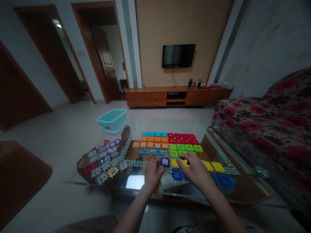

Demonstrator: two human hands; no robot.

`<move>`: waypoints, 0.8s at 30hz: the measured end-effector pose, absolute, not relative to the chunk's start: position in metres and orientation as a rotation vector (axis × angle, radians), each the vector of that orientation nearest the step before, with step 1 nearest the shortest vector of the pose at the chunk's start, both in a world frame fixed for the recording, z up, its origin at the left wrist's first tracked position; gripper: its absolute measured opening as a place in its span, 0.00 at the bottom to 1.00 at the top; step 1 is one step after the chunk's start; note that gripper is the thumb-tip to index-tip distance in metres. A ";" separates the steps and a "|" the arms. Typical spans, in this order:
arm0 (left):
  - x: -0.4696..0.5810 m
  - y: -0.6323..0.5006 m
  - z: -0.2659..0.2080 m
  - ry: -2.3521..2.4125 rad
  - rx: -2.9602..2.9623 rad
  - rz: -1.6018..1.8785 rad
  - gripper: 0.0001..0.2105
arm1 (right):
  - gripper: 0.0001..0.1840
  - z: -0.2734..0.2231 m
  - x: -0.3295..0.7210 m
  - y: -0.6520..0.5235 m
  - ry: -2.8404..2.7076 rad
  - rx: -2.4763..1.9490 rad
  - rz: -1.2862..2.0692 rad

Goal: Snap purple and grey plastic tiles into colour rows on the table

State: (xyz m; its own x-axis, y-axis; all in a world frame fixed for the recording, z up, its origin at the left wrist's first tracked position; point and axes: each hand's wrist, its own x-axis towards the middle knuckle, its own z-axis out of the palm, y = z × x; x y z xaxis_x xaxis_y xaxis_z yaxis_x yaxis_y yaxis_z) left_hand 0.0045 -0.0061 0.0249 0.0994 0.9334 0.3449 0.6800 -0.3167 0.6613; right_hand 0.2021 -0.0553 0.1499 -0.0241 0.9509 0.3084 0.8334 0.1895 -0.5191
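Note:
Near the middle of the glass table lies a purple tile (165, 161) with a white window. My left hand (153, 173) is at its left edge, thumb and forefinger curled about that side. To its right, my right hand (194, 168) hovers over a row of yellow tiles (218, 167), thumb and forefinger apart, hiding some of them. Blue tiles (177, 174) lie in a row nearer me, partly covered by my right hand. Beyond my hands are green tiles (181, 148), red tiles (179, 139), orange tiles (155, 139) and light blue tiles (155, 134).
At the table's left end is a loose spread of grey, purple and red tiles (107, 165). Two light blue arched pieces (158, 152) lie beyond my left hand. A turquoise bin (113, 119) stands on the floor beyond the table. A flowered sofa (257, 119) is at right.

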 end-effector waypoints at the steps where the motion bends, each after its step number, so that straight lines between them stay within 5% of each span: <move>1: 0.005 -0.006 0.025 1.591 2.047 1.053 0.05 | 0.14 0.150 0.202 -0.055 -1.879 -1.669 0.257; 19: -0.019 -0.013 0.033 1.434 2.024 1.061 0.13 | 0.12 0.150 0.192 -0.058 -1.954 -1.650 0.364; 24: -0.086 -0.015 0.056 1.444 2.192 1.028 0.13 | 0.12 0.192 0.180 -0.088 -2.007 -1.324 0.693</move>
State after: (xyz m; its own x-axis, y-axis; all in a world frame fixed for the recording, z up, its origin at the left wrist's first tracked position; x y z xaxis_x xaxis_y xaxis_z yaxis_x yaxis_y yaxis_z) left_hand -0.0859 -0.0151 0.0557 0.2295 0.8917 0.3901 0.6604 -0.4370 0.6106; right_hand 0.1795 -0.0876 0.1916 -0.2976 0.9303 0.2143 0.5995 0.3568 -0.7164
